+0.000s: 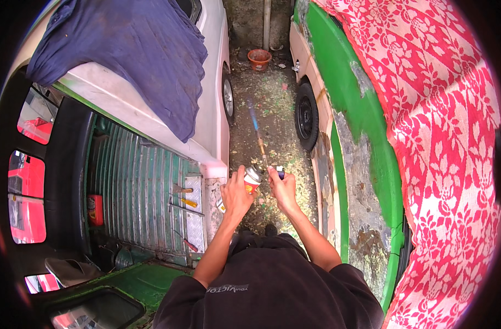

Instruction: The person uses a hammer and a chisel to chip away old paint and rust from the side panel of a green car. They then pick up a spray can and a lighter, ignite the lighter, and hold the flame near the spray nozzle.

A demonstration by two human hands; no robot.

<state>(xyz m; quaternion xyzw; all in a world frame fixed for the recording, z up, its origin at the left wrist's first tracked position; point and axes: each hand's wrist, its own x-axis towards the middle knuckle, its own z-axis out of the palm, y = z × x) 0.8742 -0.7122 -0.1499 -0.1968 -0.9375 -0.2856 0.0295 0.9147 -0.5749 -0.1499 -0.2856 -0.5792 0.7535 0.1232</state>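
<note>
My left hand (237,196) is wrapped round a small can (253,176) with a pale metal top and a red and yellow label. Beside it, my right hand (283,189) closes on a blowtorch (262,147), whose thin brass-coloured tube points forward and slightly left. From the tube's tip runs a blue flame (253,116), over the ground between two vehicles. A dark blue part (281,175) shows at my right fingers. Whether the torch is joined to the can, I cannot tell.
At left stands a pale vehicle (212,131) draped with a blue cloth (141,60). Its ribbed bed (135,181) holds a yellow-handled tool (189,202) and a red container (95,210). A patchy green vehicle (338,66) under a red floral cloth (425,109) flanks the right. Ahead sits an orange basin (259,59).
</note>
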